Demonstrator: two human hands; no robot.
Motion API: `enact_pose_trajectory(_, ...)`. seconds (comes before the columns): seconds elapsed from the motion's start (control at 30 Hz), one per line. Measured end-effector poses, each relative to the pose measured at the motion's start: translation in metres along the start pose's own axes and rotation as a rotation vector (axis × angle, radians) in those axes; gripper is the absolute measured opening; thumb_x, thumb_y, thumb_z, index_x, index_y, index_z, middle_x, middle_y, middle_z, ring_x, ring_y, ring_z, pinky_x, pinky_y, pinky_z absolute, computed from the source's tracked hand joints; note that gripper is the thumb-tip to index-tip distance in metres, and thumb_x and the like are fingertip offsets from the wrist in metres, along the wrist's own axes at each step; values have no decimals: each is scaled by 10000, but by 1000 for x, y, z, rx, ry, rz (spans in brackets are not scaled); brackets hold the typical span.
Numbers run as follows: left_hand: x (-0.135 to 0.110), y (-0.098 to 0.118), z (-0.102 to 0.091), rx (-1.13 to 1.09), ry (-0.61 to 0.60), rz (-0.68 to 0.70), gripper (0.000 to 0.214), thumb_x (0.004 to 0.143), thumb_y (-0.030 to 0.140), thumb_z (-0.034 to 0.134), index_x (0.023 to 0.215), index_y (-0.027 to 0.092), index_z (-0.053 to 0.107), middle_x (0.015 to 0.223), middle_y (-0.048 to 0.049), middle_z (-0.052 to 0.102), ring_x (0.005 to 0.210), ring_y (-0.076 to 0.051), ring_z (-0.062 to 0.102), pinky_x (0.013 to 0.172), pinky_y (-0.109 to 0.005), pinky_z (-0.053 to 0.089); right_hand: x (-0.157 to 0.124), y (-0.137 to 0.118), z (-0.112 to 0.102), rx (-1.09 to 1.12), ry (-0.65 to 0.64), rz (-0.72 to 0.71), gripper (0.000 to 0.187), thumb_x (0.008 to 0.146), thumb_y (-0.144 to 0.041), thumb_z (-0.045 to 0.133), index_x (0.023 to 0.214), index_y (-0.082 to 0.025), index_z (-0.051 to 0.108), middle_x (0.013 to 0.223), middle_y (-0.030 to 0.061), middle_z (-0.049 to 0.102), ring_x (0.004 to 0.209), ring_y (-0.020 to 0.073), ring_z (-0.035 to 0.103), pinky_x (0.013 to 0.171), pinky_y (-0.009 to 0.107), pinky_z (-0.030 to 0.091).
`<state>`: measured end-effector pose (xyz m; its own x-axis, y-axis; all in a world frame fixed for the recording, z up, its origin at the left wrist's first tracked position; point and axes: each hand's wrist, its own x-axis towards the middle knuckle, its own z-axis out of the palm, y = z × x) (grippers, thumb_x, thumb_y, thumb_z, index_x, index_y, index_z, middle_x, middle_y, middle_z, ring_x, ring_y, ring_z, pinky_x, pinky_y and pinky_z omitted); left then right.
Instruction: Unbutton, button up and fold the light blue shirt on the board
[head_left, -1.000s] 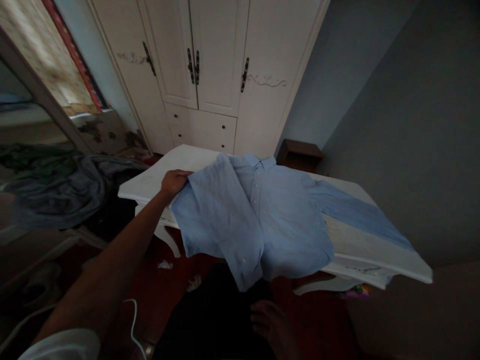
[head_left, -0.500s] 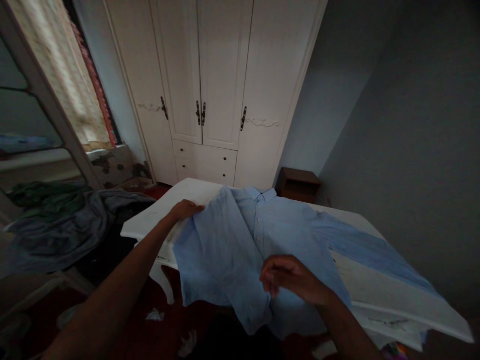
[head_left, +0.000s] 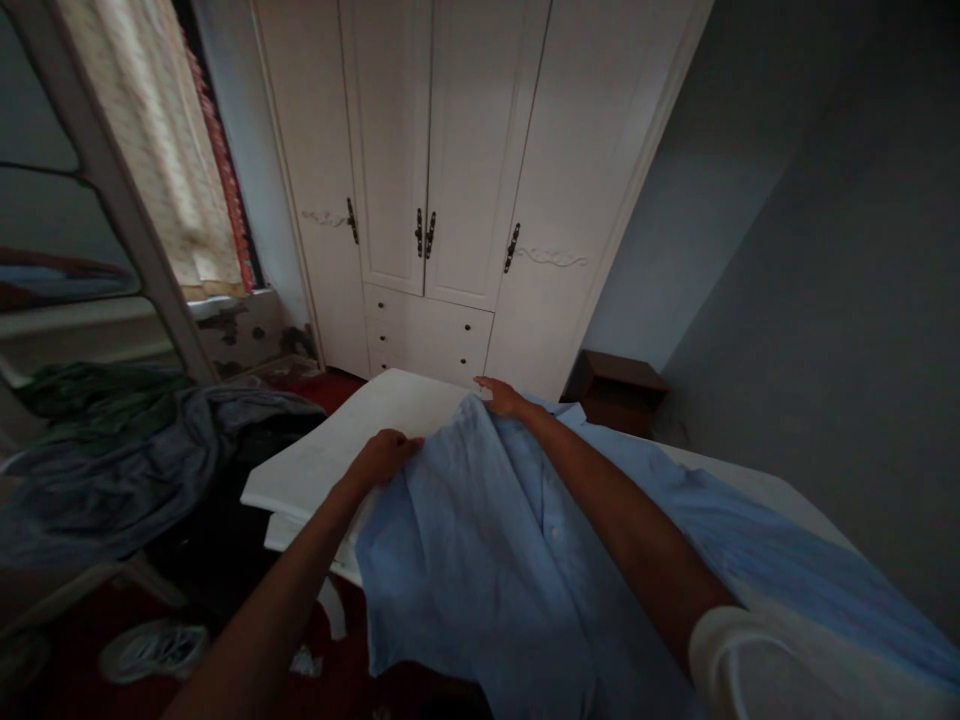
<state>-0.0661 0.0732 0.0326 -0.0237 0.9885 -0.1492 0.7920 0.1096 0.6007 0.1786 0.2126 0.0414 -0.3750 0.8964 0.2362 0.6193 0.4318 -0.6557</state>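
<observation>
A light blue button-up shirt [head_left: 480, 530] lies front up on a white table [head_left: 330, 440], its hem hanging over the near edge. One sleeve is folded down across its front; the other stretches to the right along the tabletop. My left hand [head_left: 388, 456] is closed on the shirt's left side edge. Up at the folded shoulder, near the collar, my right hand [head_left: 501, 397] has its fingers stretched out and touches the cloth. My right forearm crosses over the shirt and hides part of its button front and collar.
A white wardrobe [head_left: 465, 150] stands behind the table. A brown nightstand [head_left: 622, 385] is at the back right. Rumpled grey and green clothes [head_left: 112, 450] are heaped at the left, near a mirror frame [head_left: 135, 250]. A shoe [head_left: 154, 650] lies on the red floor.
My right hand has moved from above the shirt's lower front up to its folded shoulder. My left hand stays on the side edge. The view has shifted slightly.
</observation>
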Motion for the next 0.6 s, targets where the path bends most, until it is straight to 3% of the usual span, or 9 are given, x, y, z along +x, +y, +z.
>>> enact_pose_trajectory(0.1,-6,0,2,57,37,37,476,893,505,388,552,199,520,642,-92,650,706,-238,662,591,-285,428,18,11,10,-30,-107,-51,553,661,-53,669,1208,-122,627,1015,87,721,913,178,660,899,329,489)
enact_pose_trajectory(0.2,-9,1,5,101,84,51,458,913,477,366,617,204,584,797,-124,710,823,-257,677,674,-307,438,27,21,16,-73,-114,-90,424,703,-40,596,1107,-138,684,888,40,732,810,154,661,839,293,496)
enact_pose_trajectory(0.3,-11,3,9,122,112,2,466,925,494,342,728,198,643,897,-148,722,892,-279,678,721,-334,449,30,27,18,-129,-10,-110,304,777,-65,512,983,-160,715,971,56,725,925,178,646,889,304,470)
enact_pose_trajectory(0.4,-13,6,10,154,125,-52,517,931,529,308,784,183,662,939,-170,720,926,-307,675,737,-360,455,27,29,21,-186,95,-120,316,843,-106,451,1023,-174,702,1106,81,692,1045,204,606,956,339,435)
enact_pose_trajectory(0.6,-21,13,12,270,173,-91,535,941,537,281,889,172,668,979,-188,715,935,-321,679,725,-371,464,17,32,31,-286,91,-150,325,862,-108,442,1036,-172,709,1112,102,698,1052,232,613,964,359,435)
